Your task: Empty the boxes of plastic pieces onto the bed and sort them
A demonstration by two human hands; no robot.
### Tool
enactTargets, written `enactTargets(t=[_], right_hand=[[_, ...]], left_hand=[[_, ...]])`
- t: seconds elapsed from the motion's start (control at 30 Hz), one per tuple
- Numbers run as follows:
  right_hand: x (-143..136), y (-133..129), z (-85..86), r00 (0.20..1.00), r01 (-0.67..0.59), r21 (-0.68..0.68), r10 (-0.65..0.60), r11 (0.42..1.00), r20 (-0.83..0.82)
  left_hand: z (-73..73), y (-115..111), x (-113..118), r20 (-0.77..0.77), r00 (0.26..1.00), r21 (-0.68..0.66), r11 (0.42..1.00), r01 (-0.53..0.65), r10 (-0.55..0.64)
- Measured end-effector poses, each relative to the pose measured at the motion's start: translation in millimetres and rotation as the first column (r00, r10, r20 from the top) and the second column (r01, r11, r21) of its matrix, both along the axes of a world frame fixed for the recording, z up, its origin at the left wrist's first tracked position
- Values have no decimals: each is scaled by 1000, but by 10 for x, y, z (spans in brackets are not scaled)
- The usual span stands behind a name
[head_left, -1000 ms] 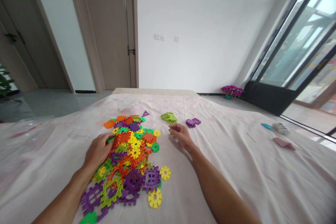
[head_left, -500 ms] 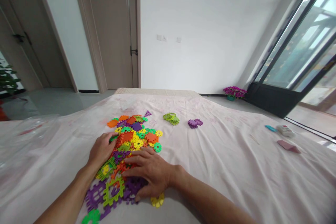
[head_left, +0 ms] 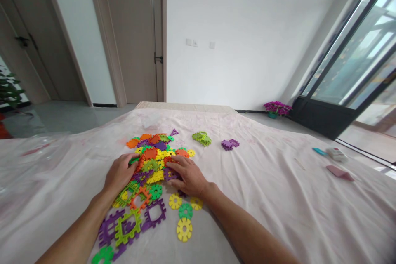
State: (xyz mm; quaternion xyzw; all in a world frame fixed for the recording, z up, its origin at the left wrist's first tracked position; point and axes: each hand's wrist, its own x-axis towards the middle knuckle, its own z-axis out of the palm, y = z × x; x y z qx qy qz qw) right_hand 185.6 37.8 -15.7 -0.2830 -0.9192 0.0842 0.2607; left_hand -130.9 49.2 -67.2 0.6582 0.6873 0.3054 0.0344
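A heap of toothed plastic building pieces [head_left: 151, 166] in orange, yellow, green and purple lies on the cloth. My left hand [head_left: 121, 173] rests against the heap's left side, thumb and forefinger apart, with a green piece showing between them; its other fingers are partly hidden. On the right side, my right hand [head_left: 189, 175] lies palm down with fingers spread over orange and purple pieces. Nearer to me are a lime-green square frame [head_left: 119, 231], a purple square frame [head_left: 163, 213] and a yellow notched disc [head_left: 185, 229]. A green notched disc [head_left: 185, 211] lies below my right hand.
Behind the heap sit a lime-green cluster [head_left: 201, 138] and a purple cluster [head_left: 230, 144]. Clear plastic wrapping [head_left: 37, 161] covers the left side. Far right, a white box [head_left: 337, 154], a blue item [head_left: 319, 151] and a pink cloth [head_left: 339, 173] lie on the tablecloth [head_left: 262, 198].
My right hand has moved away from me, up along the heap's right side. Purple and orange frames and several yellow and green discs now show where it was. My left hand has barely moved.
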Motion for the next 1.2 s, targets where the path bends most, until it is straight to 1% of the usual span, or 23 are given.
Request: enactTargets(t=[0.1,0.17,0.23,0.3,0.37,0.43,0.57,0.63,0.67,0.77,0.87,0.93,1.03,1.1,1.2], right_hand=[[57,109,-65,994,89,-59,-92,994,-58],[105,190,-117,981,115,-121,-131,986,-140],[162,268,-163,951,118,-183,-164,976,-263],[222,327,-191,903,151,-223,-226,963,-366],[275,356,-197,875,200,-218,-274,955,-398],[301,352,-185,900,198,-175,-250,964,-358],[242,275,-124,981,88,-66,-98,994,-168],[180,223,-78,994,49,-35,-52,998,-91],[151,198,-54,997,48,-28,-49,998,-62],[97,135,12,996,91,-15,-91,996,-8],[96,106,35,997,74,-23,-74,997,-5],[111,108,30,995,74,-71,-78,995,-54],[136,131,28,980,129,-175,-152,976,-130],[154,150,42,969,180,-226,-212,957,-125],[185,184,58,955,242,-263,-277,934,-104]], left_hand=[[1,-2,2,-2,1000,-11,1000,-8,8],[7,-5,7,-1,1000,-17,1000,-14,14],[15,-8,11,2,1000,-17,1000,-19,19],[20,-9,14,2,1000,-12,1000,-20,20],[21,-9,15,-2,1000,-7,1000,-18,18],[20,-7,14,-5,1000,-4,1000,-14,14],[23,-7,16,-7,1000,0,1000,-17,17],[29,-8,20,-8,1000,0,1000,-18,18],[33,-10,22,-8,1000,-1,1000,-16,16],[44,-16,27,-8,1000,-5,1000,-9,9],[46,-19,27,-9,1000,-6,1000,-15,15],[40,-17,23,-8,1000,-11,1000,-18,18],[25,-11,14,-4,1000,-13,1000,-8,8],[16,-7,9,-6,1000,-11,1000,-4,4],[12,-5,6,-10,1000,-11,1000,-3,3]])
